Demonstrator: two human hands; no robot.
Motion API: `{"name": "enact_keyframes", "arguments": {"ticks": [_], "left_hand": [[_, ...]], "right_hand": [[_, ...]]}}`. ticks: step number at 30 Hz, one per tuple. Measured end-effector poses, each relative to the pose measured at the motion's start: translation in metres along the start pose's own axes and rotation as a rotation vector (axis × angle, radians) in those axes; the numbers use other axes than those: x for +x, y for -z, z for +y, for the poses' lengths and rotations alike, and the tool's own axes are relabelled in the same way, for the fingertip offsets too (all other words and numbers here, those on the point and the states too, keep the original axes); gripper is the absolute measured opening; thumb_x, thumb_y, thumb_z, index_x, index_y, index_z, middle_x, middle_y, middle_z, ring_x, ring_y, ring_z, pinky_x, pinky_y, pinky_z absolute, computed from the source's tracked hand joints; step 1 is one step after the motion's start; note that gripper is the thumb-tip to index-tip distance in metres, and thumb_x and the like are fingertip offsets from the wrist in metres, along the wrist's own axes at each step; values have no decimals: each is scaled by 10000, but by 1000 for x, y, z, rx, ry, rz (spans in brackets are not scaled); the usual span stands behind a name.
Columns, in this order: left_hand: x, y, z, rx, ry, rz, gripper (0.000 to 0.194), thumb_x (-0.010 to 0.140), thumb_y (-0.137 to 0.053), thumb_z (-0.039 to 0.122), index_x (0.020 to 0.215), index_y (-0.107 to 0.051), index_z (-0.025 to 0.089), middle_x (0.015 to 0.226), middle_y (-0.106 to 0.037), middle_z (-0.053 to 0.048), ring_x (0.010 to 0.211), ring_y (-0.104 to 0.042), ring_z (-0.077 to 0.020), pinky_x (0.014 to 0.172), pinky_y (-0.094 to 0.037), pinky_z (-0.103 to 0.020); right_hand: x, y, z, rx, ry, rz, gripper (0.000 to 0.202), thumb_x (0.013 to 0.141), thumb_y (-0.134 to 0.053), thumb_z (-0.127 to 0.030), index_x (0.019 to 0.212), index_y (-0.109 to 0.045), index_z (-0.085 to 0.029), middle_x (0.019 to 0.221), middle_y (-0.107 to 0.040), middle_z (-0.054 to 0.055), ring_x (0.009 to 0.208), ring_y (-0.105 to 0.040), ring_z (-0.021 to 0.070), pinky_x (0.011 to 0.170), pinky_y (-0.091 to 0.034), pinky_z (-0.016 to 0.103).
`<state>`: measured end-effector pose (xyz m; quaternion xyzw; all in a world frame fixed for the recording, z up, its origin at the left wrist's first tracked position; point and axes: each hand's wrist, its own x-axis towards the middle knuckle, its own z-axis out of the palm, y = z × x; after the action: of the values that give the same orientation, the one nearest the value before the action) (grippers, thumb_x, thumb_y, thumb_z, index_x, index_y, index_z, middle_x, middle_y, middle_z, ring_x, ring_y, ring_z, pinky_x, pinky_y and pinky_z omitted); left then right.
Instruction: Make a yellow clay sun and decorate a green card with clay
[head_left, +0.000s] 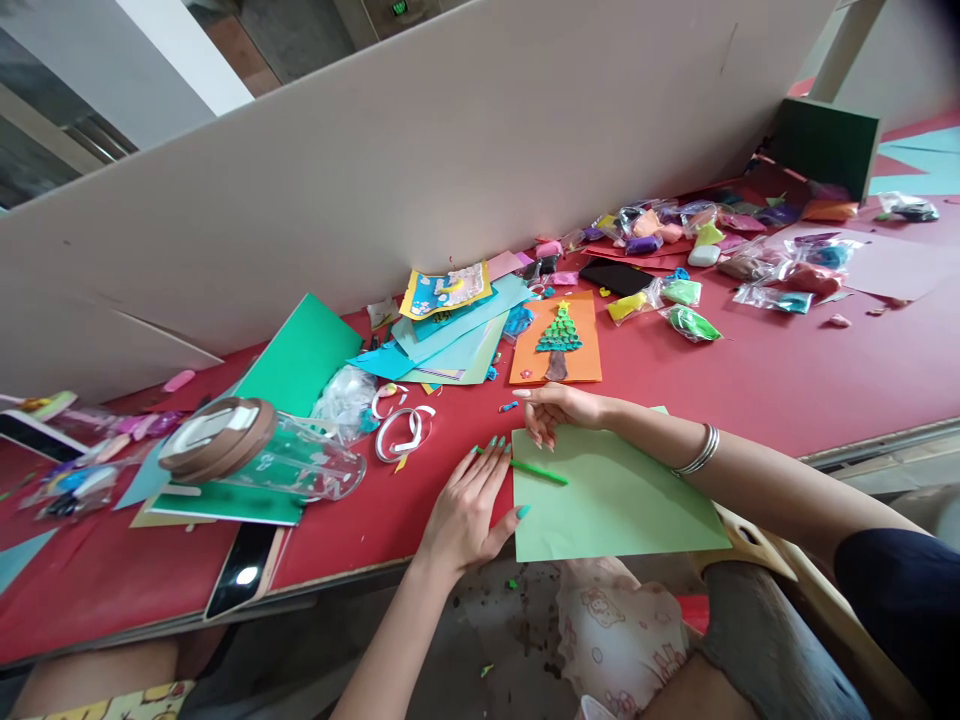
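Observation:
My left hand lies palm down at the table's front, fingers stretched out beside the left edge of a light green sheet of paper. Its fingertips touch or cover the left end of a thin bright green clay roll, which slants across the sheet. Above the sheet's upper left edge is my right hand, its index finger extended and the others loosely bent, with nothing visible in it. Just beyond it lies an orange card bearing a clay tree with green foliage and a brown trunk. A small blue piece sits near the right fingertips.
A brown-lidded cup lies tilted on green boards at left, near a phone. Stacked coloured papers, white tape rings and a black phone are around the card. Clay packets spread right, before a pale partition.

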<state>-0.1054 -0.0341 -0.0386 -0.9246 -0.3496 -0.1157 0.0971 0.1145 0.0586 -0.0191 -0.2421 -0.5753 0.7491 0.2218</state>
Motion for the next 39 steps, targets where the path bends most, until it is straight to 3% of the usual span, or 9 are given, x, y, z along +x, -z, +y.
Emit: {"name": "enact_keyframes", "arguments": {"ticks": [4,14,20,25,29,34,39], "left_hand": [[4,3,-2,-18,4,-49,634,896,-293,491,1290,-449,20,1289,-519,-192,1209,-487,-284,1007,-404,-455],[-35,14,7,-7,-107,109,648,883,-385,359,1429,-203,62,1274,-542,-168,1219,-475,-287,987,-422,-424],[-20,6,7,2,-35,7,720,899,-277,504,1441,-134,52,1341,-468,-187,1274,-406,-293,1012,-379,-433],[-8,5,1,-25,25,-65,727,892,-280,547,1436,-175,75,1393,-411,-161,1312,-349,-283,1043,-336,-427],[-16,7,1,-11,-8,-48,696,886,-321,524,1423,-232,90,1423,-367,-150,1337,-297,-293,1059,-293,-451],[-26,5,8,-23,-69,-38,665,898,-326,439,1431,-188,66,1388,-421,-154,1320,-340,-259,1059,-298,-411],[-13,2,9,2,-10,-75,689,902,-283,488,1425,-197,48,1397,-403,-162,1312,-351,-271,1060,-291,-437]], "right_hand": [[1,1,0,-2,-9,2,591,760,-507,-633,549,-584,-87,529,-616,70,419,-564,118,467,-469,235],[0,1,1,-2,8,-8,567,782,-484,-610,557,-583,-100,531,-608,52,425,-565,120,479,-478,249],[-2,-1,-3,-23,-17,-4,578,763,-501,-633,549,-587,-103,525,-611,56,422,-556,115,476,-474,241],[-2,-2,-3,-10,-1,5,569,766,-506,-624,542,-584,-107,516,-613,56,429,-560,121,475,-481,245],[-2,-1,-2,1,-1,5,559,796,-483,-598,551,-584,-106,520,-612,54,420,-558,120,472,-480,244],[-2,-1,-2,-7,6,8,551,826,-466,-566,554,-581,-101,520,-611,61,428,-563,124,480,-483,246],[-1,-1,-2,3,-1,9,545,798,-498,-586,565,-582,-101,519,-614,62,436,-567,125,462,-474,239]]}}
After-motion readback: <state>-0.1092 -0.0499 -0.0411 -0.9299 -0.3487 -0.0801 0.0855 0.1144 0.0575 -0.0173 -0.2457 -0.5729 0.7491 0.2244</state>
